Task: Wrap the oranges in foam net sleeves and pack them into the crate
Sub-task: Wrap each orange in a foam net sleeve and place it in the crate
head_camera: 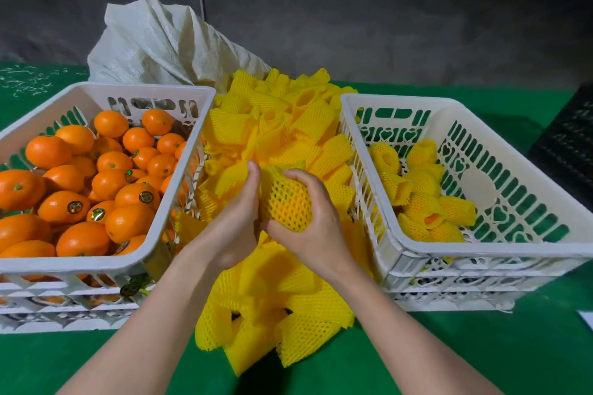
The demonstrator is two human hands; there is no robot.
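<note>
Green table point(481, 349), 2 crates point(481, 248), sleeve pile point(288, 298)

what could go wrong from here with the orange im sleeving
1. The foam net sleeve is stretched tight over the orange between the left hand and right hand; harder pulling might tear it.
2. Loose sleeves piled beneath could snag and ride along into the right crate.

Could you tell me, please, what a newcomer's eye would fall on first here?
The bright yellow pile of foam net sleeves fills the middle of the green table, between two white crates. The left crate is heaped with bare oranges; the right crate holds a few wrapped oranges. Over the pile, the left hand and right hand hold a sleeved orange.
</note>
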